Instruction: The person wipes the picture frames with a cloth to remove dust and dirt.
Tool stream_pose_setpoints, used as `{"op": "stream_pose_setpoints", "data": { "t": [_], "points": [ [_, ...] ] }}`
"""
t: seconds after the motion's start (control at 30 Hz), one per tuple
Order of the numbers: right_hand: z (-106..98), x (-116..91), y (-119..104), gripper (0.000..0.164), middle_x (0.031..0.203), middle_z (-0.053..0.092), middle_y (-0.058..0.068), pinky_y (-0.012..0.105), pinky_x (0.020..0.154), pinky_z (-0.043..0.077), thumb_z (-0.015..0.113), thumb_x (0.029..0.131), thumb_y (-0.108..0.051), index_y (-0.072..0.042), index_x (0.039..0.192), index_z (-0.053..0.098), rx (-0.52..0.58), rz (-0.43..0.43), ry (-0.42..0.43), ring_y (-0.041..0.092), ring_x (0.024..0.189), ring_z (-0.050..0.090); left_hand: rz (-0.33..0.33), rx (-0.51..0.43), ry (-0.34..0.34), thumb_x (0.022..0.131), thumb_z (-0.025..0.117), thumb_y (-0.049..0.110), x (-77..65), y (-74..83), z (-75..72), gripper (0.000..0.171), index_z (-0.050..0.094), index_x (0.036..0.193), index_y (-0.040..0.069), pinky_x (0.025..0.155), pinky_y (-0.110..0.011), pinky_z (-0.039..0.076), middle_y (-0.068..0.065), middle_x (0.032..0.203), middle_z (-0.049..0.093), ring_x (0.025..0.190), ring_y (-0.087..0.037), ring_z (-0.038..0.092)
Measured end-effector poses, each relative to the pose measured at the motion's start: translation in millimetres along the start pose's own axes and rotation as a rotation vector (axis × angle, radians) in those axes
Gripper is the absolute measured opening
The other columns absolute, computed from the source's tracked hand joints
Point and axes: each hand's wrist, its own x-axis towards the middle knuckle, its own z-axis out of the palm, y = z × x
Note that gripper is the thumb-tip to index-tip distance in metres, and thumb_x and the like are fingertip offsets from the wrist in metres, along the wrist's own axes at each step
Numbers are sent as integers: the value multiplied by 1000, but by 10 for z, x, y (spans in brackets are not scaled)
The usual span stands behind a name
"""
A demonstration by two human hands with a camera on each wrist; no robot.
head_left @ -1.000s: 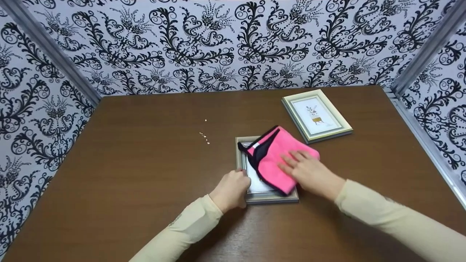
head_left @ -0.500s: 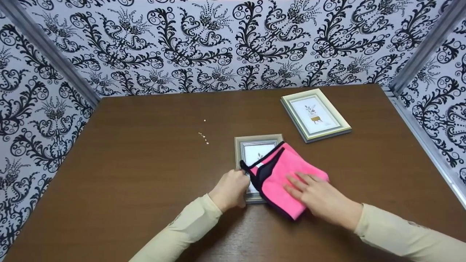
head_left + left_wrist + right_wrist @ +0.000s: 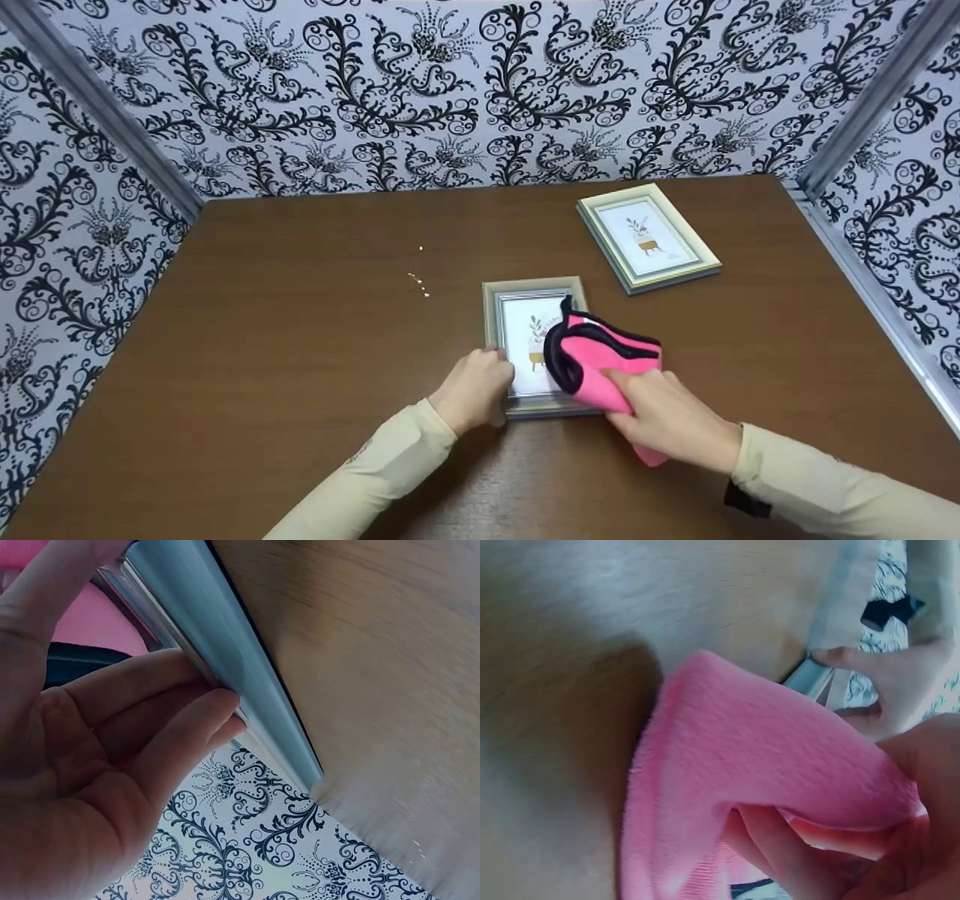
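A picture frame (image 3: pixel 491 315) with a plant print lies on the table in front of me. My left hand (image 3: pixel 472 386) holds its left side near the lower corner; in the left wrist view thumb and fingers grip the frame's edge (image 3: pixel 217 637). My right hand (image 3: pixel 671 420) grips a folded pink cloth (image 3: pixel 600 367) with black trim, bunched between thumb and fingers. The cloth overlaps the frame's right side and lower right corner in the head view. Close up in the right wrist view, the pink cloth (image 3: pixel 727 742) folds over the fingers, its lower part hanging down.
A second picture frame (image 3: pixel 649 232), cream-edged with a similar print, lies at the back right of the brown table (image 3: pixel 300 337). Several small white crumbs (image 3: pixel 418 281) are scattered left of the nearer frame. Patterned walls (image 3: pixel 405 97) with metal posts enclose the table.
The right hand drew the cloth down and right off the frame's upper part, then went from lying flat on it to gripping it, bunched. The left hand stays put.
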Motion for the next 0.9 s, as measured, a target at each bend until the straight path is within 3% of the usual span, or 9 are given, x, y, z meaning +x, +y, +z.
{"op": "stream_pose_setpoints", "data": {
  "t": [0.2,0.3,0.43,0.7,0.9],
  "points": [
    [4,210,123,12,63,50,-7,23,44,45,65,79,-7,-13,76,54,171,143,27,5,52,52,-20,12,-68,49,86,10,15,-2,-50,28,63,66,11,56,-32,55,-2,68,57,62,-21,59],
    [3,373,214,5,66,55,-2,25,47,49,63,82,-6,-6,84,59,251,209,26,10,55,57,-27,18,-89,50,87,11,20,-5,-60,28,64,67,11,57,-32,55,-1,68,58,63,-21,59],
    [-12,639,367,19,75,62,6,30,53,54,62,85,-7,2,102,62,322,284,19,17,62,62,-24,11,-97,52,87,12,24,-2,-46,27,64,66,11,58,-33,55,-1,68,58,65,-21,59],
    [16,1063,604,15,80,61,13,35,55,56,56,91,-15,0,93,55,263,337,43,26,68,64,-15,-1,-108,55,85,10,30,3,-39,25,64,68,10,59,-33,54,-1,68,59,65,-21,58],
    [49,1254,745,14,73,53,9,40,60,51,57,91,-15,-3,87,51,182,274,66,27,68,58,15,37,-78,53,83,9,29,4,-27,24,62,65,11,56,-32,54,0,65,58,60,-17,55]
  ]
}}
